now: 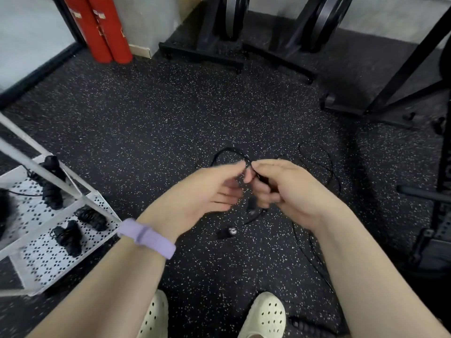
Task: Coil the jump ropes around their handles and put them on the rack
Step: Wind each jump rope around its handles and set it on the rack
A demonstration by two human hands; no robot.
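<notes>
Motion blur obscures the handle inside the right hand (280, 189), whose curled fingers grip it. The left hand (214, 191) pinches the thin black jump rope (231, 152), looped above the floor (146, 118). Coiled ropes (68, 236) lie on the rack (36, 262).

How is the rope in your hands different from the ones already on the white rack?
The rope in hand is loose, its cord trailing in open loops over the floor; the racked ropes are wound into tight bundles. The loose one is held up by the left hand and right hand; the bundles lie untouched on the rack. One handle of the loose rope dangles free; the bundles' handles are wrapped in cord. All are black.
</notes>
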